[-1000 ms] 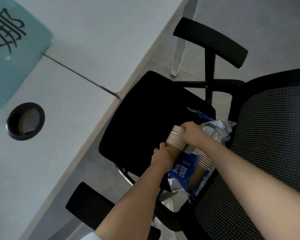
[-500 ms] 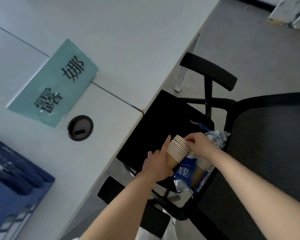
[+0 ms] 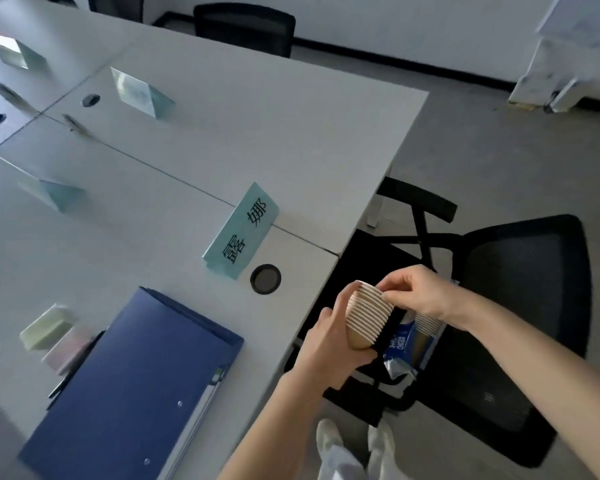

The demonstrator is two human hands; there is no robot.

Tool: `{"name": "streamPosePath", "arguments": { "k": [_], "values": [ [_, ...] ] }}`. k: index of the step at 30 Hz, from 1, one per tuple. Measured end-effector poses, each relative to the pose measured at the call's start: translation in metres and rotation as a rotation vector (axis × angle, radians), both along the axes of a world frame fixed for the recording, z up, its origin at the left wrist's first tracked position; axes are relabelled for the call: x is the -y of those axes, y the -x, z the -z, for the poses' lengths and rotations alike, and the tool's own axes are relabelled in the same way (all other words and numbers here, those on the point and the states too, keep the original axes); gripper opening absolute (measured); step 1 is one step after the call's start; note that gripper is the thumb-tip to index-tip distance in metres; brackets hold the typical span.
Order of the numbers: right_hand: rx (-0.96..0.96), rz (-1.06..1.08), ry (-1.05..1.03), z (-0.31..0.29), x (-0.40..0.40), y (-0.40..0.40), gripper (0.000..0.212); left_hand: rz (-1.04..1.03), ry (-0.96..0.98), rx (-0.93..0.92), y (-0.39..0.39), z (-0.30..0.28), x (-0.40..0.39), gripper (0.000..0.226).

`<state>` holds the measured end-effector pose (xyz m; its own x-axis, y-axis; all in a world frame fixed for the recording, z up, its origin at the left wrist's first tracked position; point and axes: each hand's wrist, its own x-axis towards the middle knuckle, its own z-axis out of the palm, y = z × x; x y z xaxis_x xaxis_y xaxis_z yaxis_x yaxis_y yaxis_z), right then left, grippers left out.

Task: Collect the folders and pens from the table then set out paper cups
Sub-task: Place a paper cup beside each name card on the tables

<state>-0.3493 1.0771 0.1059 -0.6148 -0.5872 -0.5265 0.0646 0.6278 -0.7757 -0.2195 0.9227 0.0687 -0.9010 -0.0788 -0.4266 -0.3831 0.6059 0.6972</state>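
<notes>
White table [image 3: 194, 140] fills most of the view, with teal name cards standing along it; the nearest name card [image 3: 240, 232] sits close to the right edge, just beside a round cable hole [image 3: 265, 278]. A black chair [image 3: 520, 306] is pulled up at that edge. A stack of blue folders [image 3: 132, 382] lies near the table's front edge, with a dark pen [image 3: 73, 367] against its left side and sticky notes [image 3: 45, 330] just beyond.

On the chair seat lies a torn blue cup sleeve [image 3: 409, 344] with more cups inside. Off the table's right edge, above the seat, the left hand [image 3: 329, 344] wraps round the base of a stack of paper cups [image 3: 369, 315], held tilted. The right hand [image 3: 416, 292] pinches the top rim with its fingertips.

By my reading, the folders and pen look gathered, and the cup step is in hand. Next, the top cup must be peeled free without dragging its neighbours, then stood upright by a name card.
</notes>
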Motion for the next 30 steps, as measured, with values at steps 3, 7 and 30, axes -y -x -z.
{"name": "streamPosePath", "arguments": {
  "k": [3,7,30],
  "values": [
    [-0.008,0.067,0.067,-0.025,0.012,-0.017,0.013,-0.021,-0.017,-0.049,-0.022,-0.018,0.017,0.103],
    [-0.014,0.095,0.116,-0.039,0.03,-0.032,0.014,-0.082,0.008,-0.122,-0.042,-0.032,0.033,0.1],
    [-0.044,0.183,0.234,0.037,0.136,0.051,0.073,-0.963,-0.205,-0.2,-0.059,-0.028,0.026,0.1]
  ]
}}
